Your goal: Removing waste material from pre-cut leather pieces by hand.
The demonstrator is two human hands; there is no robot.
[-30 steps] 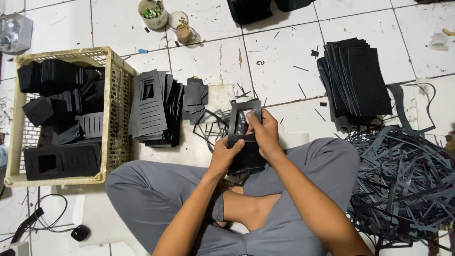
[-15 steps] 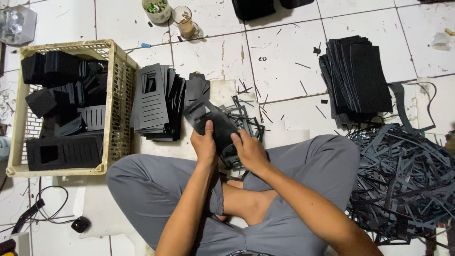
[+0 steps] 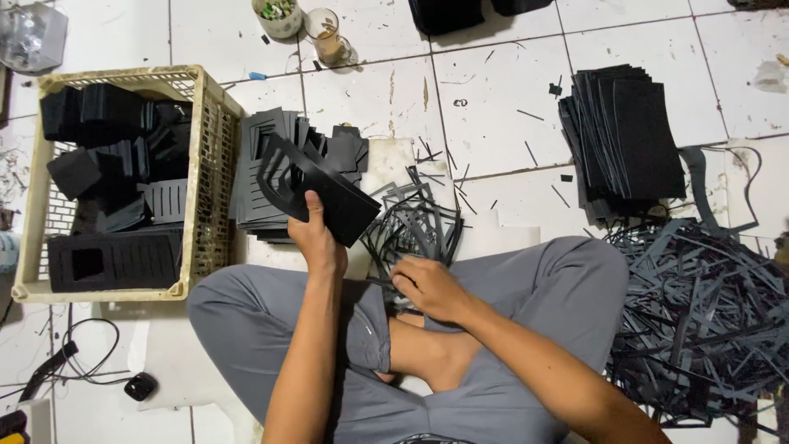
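Observation:
I sit cross-legged on a white tiled floor. My left hand [image 3: 316,238] grips a black foam sheet [image 3: 316,187] with cut-out windows and slots, holding it tilted over a stack of similar cut sheets [image 3: 267,177]. My right hand [image 3: 429,288] rests by my knee with its fingers curled on thin black strips from a tangle of offcuts [image 3: 415,226] in front of me.
A cream plastic crate [image 3: 209,177] at the left holds black foam pieces. A stack of uncut black sheets [image 3: 625,140] lies at the upper right, above a big heap of black strip scraps [image 3: 699,321]. Two cups [image 3: 329,37] stand at the top; cables [image 3: 74,362] lie at the lower left.
My left hand has carried the cut sheet leftward over the stack of finished sheets. My right hand has let go of the sheet and dropped to the tangle of offcut strips.

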